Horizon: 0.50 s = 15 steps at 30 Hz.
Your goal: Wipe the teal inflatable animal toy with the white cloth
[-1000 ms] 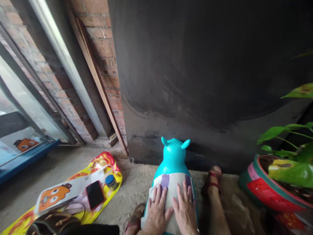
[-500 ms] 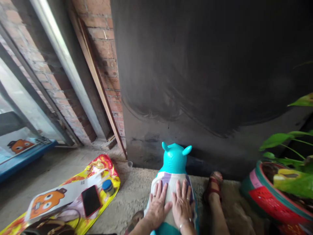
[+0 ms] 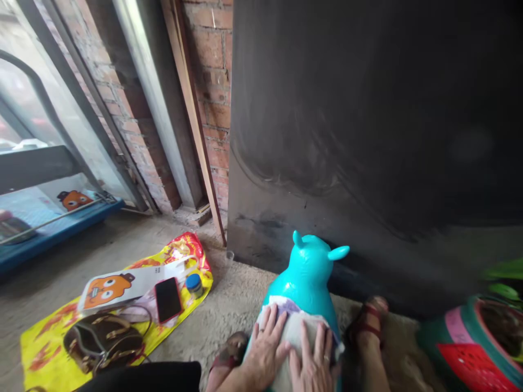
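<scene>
A turquoise inflatable animal toy (image 3: 306, 277) with two ears stands against the dark panel, its head pointing away from me. Across its back lies a whitish cloth (image 3: 291, 322) with purple patches. My left hand (image 3: 265, 348) rests flat on the cloth, fingers stretched out and a ring on one of them. Beside it, my right hand (image 3: 314, 359) presses on the cloth too, fingers spread, also wearing a ring. The toy's lower body is hidden under my hands and the cloth. Sandalled feet (image 3: 370, 321) flank the toy on both sides.
On the floor at left, a yellow-red plastic sheet (image 3: 44, 354) bears a phone (image 3: 168, 300), a blue-lidded jar (image 3: 194, 285), a brown handbag (image 3: 104, 340) and a white bag with an orange cartoon (image 3: 108, 291). A painted plant pot (image 3: 466, 337) stands right. A dark panel (image 3: 347, 109) fills the back.
Both hands and the cloth have slid back toward me, baring more of the toy's turquoise shoulders. The view has swung left, bringing the handbag fully into sight.
</scene>
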{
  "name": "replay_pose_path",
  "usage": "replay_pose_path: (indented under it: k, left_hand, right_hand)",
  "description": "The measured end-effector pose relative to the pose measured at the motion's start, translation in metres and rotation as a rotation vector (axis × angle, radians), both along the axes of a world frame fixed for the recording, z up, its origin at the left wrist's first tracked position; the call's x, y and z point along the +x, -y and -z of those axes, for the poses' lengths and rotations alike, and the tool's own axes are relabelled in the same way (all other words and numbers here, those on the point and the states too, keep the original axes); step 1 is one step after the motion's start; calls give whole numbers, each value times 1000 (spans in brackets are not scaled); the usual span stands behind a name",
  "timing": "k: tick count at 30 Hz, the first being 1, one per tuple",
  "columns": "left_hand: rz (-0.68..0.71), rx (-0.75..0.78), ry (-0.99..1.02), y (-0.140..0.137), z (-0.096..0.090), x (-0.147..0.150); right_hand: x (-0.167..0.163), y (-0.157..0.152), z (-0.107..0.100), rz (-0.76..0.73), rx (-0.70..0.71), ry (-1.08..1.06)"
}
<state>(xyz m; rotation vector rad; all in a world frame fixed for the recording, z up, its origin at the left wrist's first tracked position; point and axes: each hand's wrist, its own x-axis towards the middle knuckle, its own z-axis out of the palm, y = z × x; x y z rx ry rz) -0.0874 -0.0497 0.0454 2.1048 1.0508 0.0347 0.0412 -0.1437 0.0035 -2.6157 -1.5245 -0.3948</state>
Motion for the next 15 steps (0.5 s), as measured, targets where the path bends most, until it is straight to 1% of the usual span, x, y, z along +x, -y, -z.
replay_pose_path:
  k: [4,7,9,11,13,15]
  left_hand:
    - [-49,-43,21,-45,-1,26]
    - [-62,-39,37,-63,0,39]
    - [-61,-38,54,-63,-3,40]
    - [-61,-45,68,-55,-9,35]
    - [-54,-48,59,-41,-16,24]
    - [-51,-52,33,-23,-20,9]
  right_hand:
    - [13,-55,-24,79,-146,-105]
    - [17,-75,-33,104,-175,-154]
    - [17,-76,-34,96,-160,-163]
    - [13,-70,-32,98,-156,-151]
    - [5,-57,-24,102,-177,-124]
    - [-7,-37,-12,94,-166,-66]
